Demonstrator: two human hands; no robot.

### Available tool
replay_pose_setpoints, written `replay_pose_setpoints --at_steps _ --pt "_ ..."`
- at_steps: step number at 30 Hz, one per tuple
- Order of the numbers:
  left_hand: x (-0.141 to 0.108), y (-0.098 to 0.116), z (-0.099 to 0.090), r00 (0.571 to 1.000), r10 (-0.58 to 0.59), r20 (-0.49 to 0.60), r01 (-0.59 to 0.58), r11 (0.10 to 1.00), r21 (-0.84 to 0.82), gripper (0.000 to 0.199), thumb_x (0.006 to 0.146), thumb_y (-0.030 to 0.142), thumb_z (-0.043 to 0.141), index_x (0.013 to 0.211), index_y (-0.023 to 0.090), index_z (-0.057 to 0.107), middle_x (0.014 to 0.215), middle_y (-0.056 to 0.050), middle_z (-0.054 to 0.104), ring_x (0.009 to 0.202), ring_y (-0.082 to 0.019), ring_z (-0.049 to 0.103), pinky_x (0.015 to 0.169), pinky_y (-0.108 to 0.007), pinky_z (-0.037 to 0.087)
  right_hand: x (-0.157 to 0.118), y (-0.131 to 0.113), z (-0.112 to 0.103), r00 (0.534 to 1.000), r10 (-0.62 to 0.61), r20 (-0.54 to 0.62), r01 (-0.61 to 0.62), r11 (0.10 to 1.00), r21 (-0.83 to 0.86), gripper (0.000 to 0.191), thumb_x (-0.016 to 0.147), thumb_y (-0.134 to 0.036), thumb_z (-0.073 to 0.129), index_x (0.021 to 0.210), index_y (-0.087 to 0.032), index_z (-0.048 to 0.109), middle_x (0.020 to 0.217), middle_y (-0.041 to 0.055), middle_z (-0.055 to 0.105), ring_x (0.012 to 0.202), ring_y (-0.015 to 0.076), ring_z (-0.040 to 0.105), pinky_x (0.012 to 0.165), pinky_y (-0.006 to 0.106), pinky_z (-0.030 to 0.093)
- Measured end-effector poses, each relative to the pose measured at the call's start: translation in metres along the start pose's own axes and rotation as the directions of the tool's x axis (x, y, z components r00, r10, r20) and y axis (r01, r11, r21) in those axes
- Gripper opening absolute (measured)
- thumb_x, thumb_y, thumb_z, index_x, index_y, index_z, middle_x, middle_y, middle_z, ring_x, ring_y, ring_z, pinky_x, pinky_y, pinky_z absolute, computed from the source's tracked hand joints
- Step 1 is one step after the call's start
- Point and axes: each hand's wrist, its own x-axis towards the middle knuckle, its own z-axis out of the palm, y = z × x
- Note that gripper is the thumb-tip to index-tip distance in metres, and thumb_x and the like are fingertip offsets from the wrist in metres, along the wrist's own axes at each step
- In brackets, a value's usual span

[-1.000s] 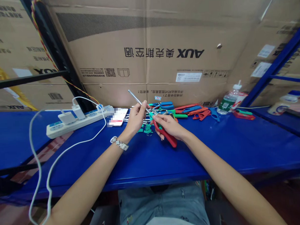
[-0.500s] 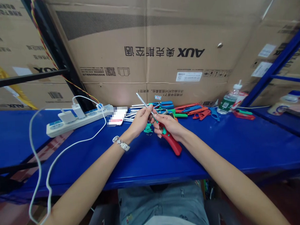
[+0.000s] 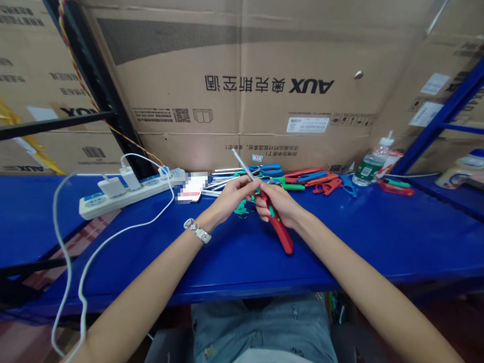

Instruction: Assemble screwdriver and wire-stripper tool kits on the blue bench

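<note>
My right hand (image 3: pixel 282 204) is wrapped round the red handle of a long-nosed lighter (image 3: pixel 282 233), which has green parts by the fingers. Its bare metal tube (image 3: pixel 243 164) points up and away to the left. At the base of that tube, my left hand (image 3: pixel 235 197) is closed in a pinch, its fingertips meeting those of my right hand. What exactly lies under the left fingertips is hidden. Small green plastic parts (image 3: pixel 242 207) lie on the blue table (image 3: pixel 237 262) just beyond and below my hands.
Behind my hands lie several metal tubes (image 3: pixel 224 172), blue handles (image 3: pixel 270 168) and red-orange handles (image 3: pixel 306 173). Loose red trigger-like pieces (image 3: pixel 328 186) and a bottle (image 3: pixel 367 168) are to the right. A power strip (image 3: pixel 106 201) with white cables is left; cardboard (image 3: pixel 260 52) stands behind.
My left fingers have slid down the metal tube to its base, close against my right hand. The lighter has shifted slightly right and stands a little steeper.
</note>
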Motion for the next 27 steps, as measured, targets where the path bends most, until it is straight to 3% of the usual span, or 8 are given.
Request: replay_pose_setpoints --at_steps 3,7,11,14,17,22,25,27 --pt "0.001 -0.001 -0.001 1.000 -0.024 -0.008 0.023 0.998 -0.066 0.033 0.079 0.050 0.078 0.080 0.019 0.066 0.075 -0.002 0.058 0.065 -0.011 0.051 0.061 -0.028 0.046 0.000 -0.001 -0.001 0.999 0.031 0.035 -0.032 0.999 0.023 0.044 0.089 -0.061 0.063 0.077 -0.021 0.052 0.049 -0.0067 0.050 0.036 0.0090 0.042 0.038 0.023 0.045" --pt "0.005 0.003 -0.011 0.983 -0.016 -0.181 -0.011 0.990 -0.143 0.038 0.079 0.051 0.078 0.075 0.019 0.060 0.077 -0.003 0.059 0.069 -0.012 0.054 0.066 -0.028 0.051 0.000 0.002 -0.003 0.994 -0.025 0.111 0.024 1.000 0.012 0.036 0.089 -0.055 0.066 0.087 -0.020 0.058 0.052 -0.0078 0.052 0.037 0.0092 0.044 0.038 0.023 0.046" --pt "0.008 0.008 -0.023 0.953 0.051 -0.297 -0.095 0.986 -0.136 0.031 0.089 0.048 0.068 0.083 0.019 0.059 0.091 -0.006 0.065 0.084 -0.015 0.063 0.076 -0.031 0.054 0.000 0.005 -0.006 0.987 -0.037 0.156 0.047 0.997 -0.059 0.036 0.087 -0.054 0.069 0.086 -0.019 0.060 0.051 -0.0076 0.053 0.037 0.0094 0.046 0.038 0.022 0.046" --pt "0.008 0.007 -0.023 0.961 0.033 -0.273 -0.081 0.983 -0.167 0.030 0.090 0.049 0.066 0.089 0.019 0.060 0.096 -0.007 0.069 0.088 -0.016 0.066 0.080 -0.032 0.054 0.000 0.006 -0.005 0.991 -0.039 0.128 0.049 0.996 -0.076 0.037 0.086 -0.054 0.068 0.081 -0.019 0.059 0.051 -0.0057 0.055 0.036 0.0102 0.048 0.038 0.023 0.045" --pt "0.005 0.004 -0.015 0.986 -0.045 -0.163 0.010 0.977 -0.211 0.033 0.083 0.049 0.074 0.091 0.018 0.066 0.095 -0.007 0.072 0.080 -0.014 0.065 0.074 -0.029 0.054 0.000 0.004 -0.002 0.995 -0.030 0.097 0.034 0.998 -0.045 0.035 0.089 -0.054 0.064 0.081 -0.020 0.057 0.049 -0.0059 0.054 0.033 0.0108 0.045 0.034 0.023 0.039" --pt "0.000 0.001 -0.002 0.998 -0.048 -0.034 0.043 0.991 -0.124 0.027 0.083 0.046 0.075 0.086 0.019 0.072 0.090 -0.006 0.071 0.078 -0.013 0.063 0.070 -0.027 0.052 -0.001 0.000 0.002 0.996 0.073 0.058 -0.070 0.996 -0.057 0.053 0.090 -0.069 0.053 0.066 -0.022 0.046 0.040 -0.0052 0.044 0.029 0.0102 0.041 0.032 0.022 0.033" --pt "0.000 0.004 -0.002 0.998 -0.048 -0.028 0.045 0.995 -0.084 0.029 0.088 0.047 0.070 0.087 0.018 0.073 0.089 -0.006 0.071 0.075 -0.013 0.061 0.068 -0.026 0.051 -0.001 0.001 0.002 1.000 -0.028 0.011 0.029 0.997 -0.066 0.049 0.087 -0.067 0.062 0.073 -0.022 0.049 0.043 -0.0061 0.048 0.030 0.0097 0.042 0.032 0.020 0.031" --pt "0.001 0.007 -0.005 0.994 -0.027 -0.104 0.016 0.994 -0.105 0.030 0.092 0.048 0.065 0.094 0.019 0.073 0.095 -0.007 0.072 0.076 -0.014 0.063 0.067 -0.027 0.051 0.000 0.004 0.001 0.997 -0.071 0.019 0.072 0.994 -0.081 0.045 0.085 -0.064 0.066 0.082 -0.022 0.053 0.045 -0.0069 0.051 0.031 0.0098 0.043 0.032 0.020 0.031"
